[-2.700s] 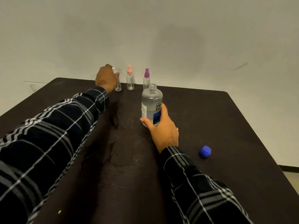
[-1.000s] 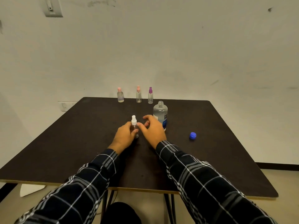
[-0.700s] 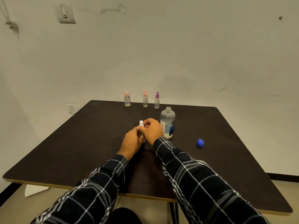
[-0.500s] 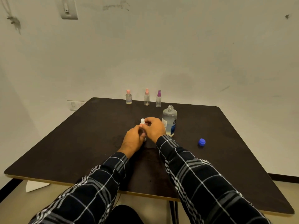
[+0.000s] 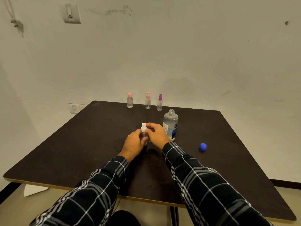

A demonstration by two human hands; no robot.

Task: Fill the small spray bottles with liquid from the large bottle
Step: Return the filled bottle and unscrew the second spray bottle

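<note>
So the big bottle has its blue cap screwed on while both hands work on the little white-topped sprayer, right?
Not quite. In the head view the large bottle stands open, neck bare; the blue cap lies on the table to its right. The rest holds: the left hand and right hand are both on the white-topped spray bottle.
</note>
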